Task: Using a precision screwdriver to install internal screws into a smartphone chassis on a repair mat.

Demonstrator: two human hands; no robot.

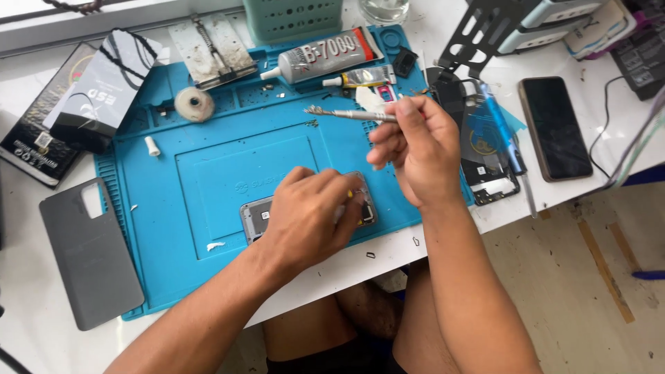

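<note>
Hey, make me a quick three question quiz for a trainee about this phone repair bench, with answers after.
1. True or false: the right hand holds a metal tool lifted above the blue repair mat.
2. What does the left hand rest on?
A. the grey back cover
B. the opened phone on the mat
C. the large glue tube
3. Fill in: the dark phone lying screen up is to the ____ of the mat.

Key
1. True
2. B
3. Right
</note>
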